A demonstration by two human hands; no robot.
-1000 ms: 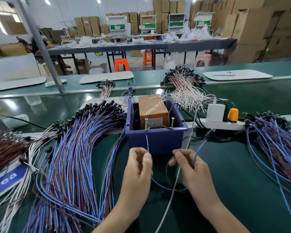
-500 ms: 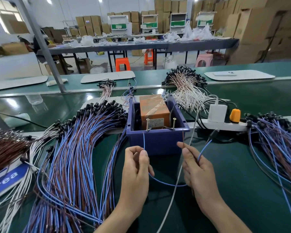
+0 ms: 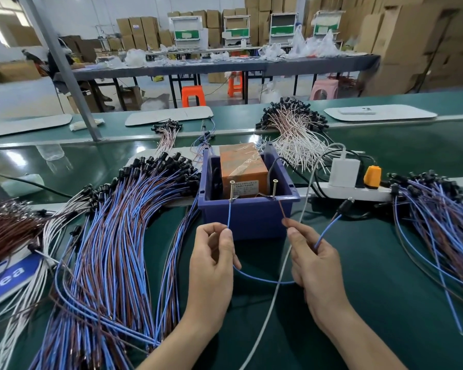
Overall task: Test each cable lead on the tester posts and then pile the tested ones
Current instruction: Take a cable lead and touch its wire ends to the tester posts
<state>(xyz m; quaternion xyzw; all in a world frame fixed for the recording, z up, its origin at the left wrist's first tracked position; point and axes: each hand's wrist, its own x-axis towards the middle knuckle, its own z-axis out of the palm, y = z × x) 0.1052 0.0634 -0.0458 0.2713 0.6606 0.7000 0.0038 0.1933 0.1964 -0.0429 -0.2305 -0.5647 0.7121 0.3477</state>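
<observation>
Blue lead (image 3: 229,216) rises almost straight up from the left hand (image 3: 214,260), pinched between thumb and forefinger. Its tip reaches the foot of the left screw post (image 3: 231,190), which stands on the near rim of the purple bin (image 3: 249,222). The right hand (image 3: 314,265) pinches the brown lead (image 3: 281,209) the same way. That lead leans up and slightly left, ending at the base of the right screw post (image 3: 274,186).

Between the hands the cable's slack (image 3: 262,281) sags in a shallow loop over the green counter (image 3: 385,289). A further blue stretch runs from the right hand up and to the right, to a black plug (image 3: 345,205). An orange tester box (image 3: 242,166) sits in the bin. A large pile of leads (image 3: 118,236) lies left of it, plugs pointing away. A smaller pile (image 3: 439,222) lies to the right.
</observation>
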